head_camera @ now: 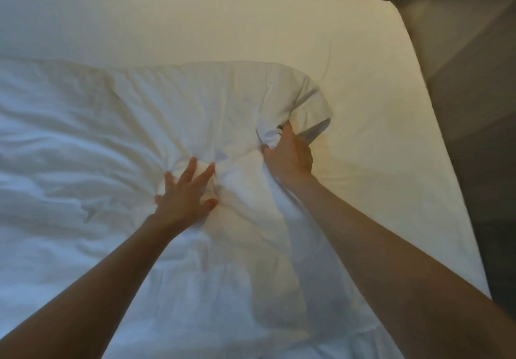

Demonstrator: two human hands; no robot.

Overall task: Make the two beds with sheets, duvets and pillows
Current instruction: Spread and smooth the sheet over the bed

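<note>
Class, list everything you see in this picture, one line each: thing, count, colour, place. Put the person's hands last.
sheet: one, white, stretched flat, bare along the far and right sides.
duvet: one, white, crumpled, lying on the sheet at the left and near side.
grey surface: one, grey, beyond the sheet's right edge; too blurred to tell wall from floor.
left hand: one, fingers spread, presses on the duvet.
right hand: one, grips a bunched fold of the duvet near its far right corner.
</note>
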